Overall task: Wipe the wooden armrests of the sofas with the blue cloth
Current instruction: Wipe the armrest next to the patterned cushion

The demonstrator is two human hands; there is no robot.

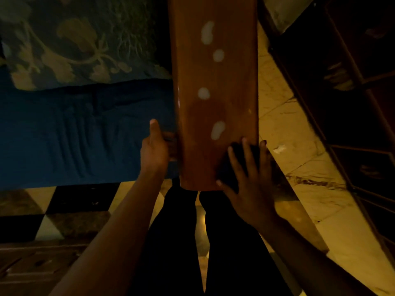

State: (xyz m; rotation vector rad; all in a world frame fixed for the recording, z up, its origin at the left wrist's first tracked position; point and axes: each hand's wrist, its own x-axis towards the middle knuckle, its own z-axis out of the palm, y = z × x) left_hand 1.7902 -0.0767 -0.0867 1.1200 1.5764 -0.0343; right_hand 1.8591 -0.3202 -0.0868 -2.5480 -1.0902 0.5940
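A glossy brown wooden armrest (215, 82) runs straight away from me, with several pale light reflections on its top. My right hand (250, 180) lies flat with fingers spread on its near right corner, pressing a dark cloth (235, 165) onto the wood; in this dim light the cloth looks almost black. My left hand (155, 146) grips the armrest's left edge, thumb pointing up and fingers curled under the side.
The sofa's blue seat cushion (85, 133) and a floral-patterned cushion (74, 39) lie to the left. Dark wooden furniture (352, 92) stands to the right. Pale tiled floor (299, 157) shows on the right, checkered tiles (64, 206) below left. My dark-trousered legs (177, 242) stand below the armrest's near end.
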